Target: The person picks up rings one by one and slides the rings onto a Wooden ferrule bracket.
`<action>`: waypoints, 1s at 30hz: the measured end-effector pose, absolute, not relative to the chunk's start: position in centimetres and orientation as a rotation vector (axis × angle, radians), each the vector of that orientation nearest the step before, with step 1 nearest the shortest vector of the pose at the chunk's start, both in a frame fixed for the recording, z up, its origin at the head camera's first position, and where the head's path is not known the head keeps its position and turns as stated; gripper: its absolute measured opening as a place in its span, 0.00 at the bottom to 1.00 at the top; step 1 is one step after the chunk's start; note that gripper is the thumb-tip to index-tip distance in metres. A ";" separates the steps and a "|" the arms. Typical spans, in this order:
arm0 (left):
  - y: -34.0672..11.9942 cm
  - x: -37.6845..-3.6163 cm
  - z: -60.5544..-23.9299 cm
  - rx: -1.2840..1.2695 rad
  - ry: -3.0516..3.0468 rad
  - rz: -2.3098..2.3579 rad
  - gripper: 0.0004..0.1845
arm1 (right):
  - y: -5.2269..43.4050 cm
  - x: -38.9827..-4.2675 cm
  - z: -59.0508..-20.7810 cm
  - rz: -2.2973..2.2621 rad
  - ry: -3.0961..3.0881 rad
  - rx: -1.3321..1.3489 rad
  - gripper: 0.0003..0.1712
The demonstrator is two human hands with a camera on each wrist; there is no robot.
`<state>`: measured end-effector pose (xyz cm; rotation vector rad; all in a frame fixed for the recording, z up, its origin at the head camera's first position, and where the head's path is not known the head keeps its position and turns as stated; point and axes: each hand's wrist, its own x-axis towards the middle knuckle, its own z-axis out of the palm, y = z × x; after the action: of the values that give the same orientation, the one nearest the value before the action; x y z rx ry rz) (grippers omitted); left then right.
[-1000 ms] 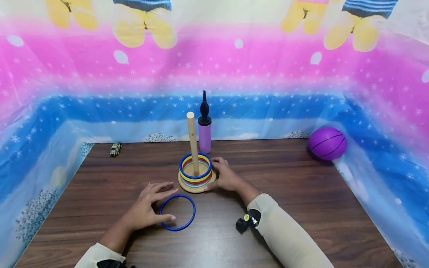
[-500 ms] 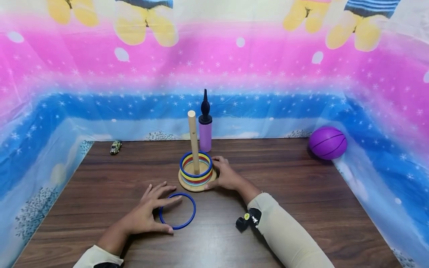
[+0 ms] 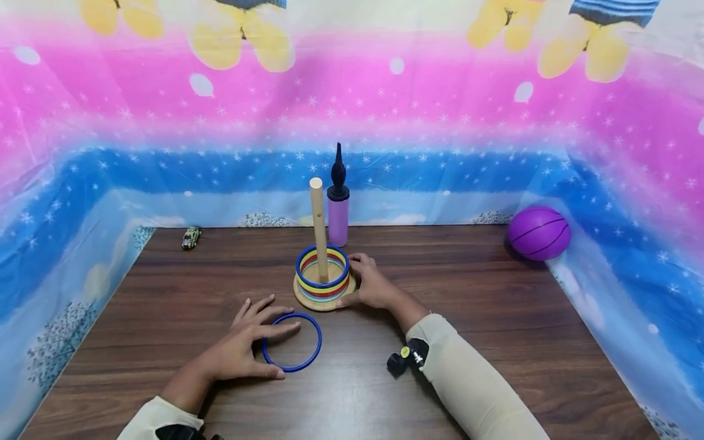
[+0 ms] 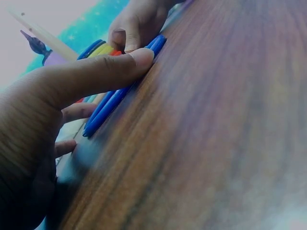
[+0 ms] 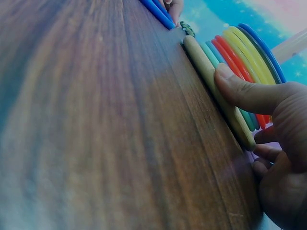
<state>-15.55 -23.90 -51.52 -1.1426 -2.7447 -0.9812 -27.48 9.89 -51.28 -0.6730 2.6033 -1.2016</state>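
Observation:
A blue ring (image 3: 320, 343) lies flat on the wooden table (image 3: 495, 342). My left hand (image 3: 269, 348) rests on its left side with fingers spread and fairly straight. The thumb (image 4: 96, 72) touches the ring's (image 4: 110, 103) near rim. Behind stands a wooden peg (image 3: 318, 226) on a round base (image 3: 308, 300) with several coloured rings (image 3: 324, 285) stacked on it, a blue one on top. My right hand (image 3: 359, 283) curls round the base's right side. Its thumb (image 5: 244, 91) presses on the base rim (image 5: 216, 86), and the other fingers wrap behind.
A purple hand pump (image 3: 338, 214) stands just behind the peg. A purple ball (image 3: 539, 233) sits at the back right corner and a small toy car (image 3: 190, 237) at the back left. Printed plastic sheeting (image 3: 66, 232) walls the table on three sides.
My left thumb has slid from inside the blue ring to its near rim. The ring still lies flat, and the right hand keeps its hold on the base.

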 end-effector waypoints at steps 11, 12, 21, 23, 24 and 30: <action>-24.0 -15.9 -51.4 -1.130 -2.761 -1.032 0.43 | 9.9 -27.5 -51.0 -1.191 2.604 -0.656 0.60; -24.1 -15.9 -51.5 -1.126 -2.762 -1.036 0.43 | 9.9 -27.5 -50.9 -1.188 2.603 -0.653 0.60; -24.4 -15.5 -51.5 -1.056 -2.743 -1.119 0.43 | 9.8 -27.3 -51.2 -1.194 2.598 -0.675 0.60; -24.4 -15.5 -51.4 -1.039 -2.727 -1.141 0.43 | 9.8 -27.3 -51.2 -1.198 2.600 -0.680 0.60; -24.4 -15.4 -51.4 -1.034 -2.715 -1.153 0.43 | 9.9 -27.3 -51.3 -1.201 2.600 -0.682 0.60; -24.0 -15.4 -51.0 -1.021 -2.592 -1.178 0.43 | 9.9 -27.3 -51.2 -1.206 2.601 -0.696 0.59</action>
<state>-15.38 -24.01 -50.98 -1.0211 -2.5925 -1.1778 -27.34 9.85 -51.18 -0.6958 2.6014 -1.2055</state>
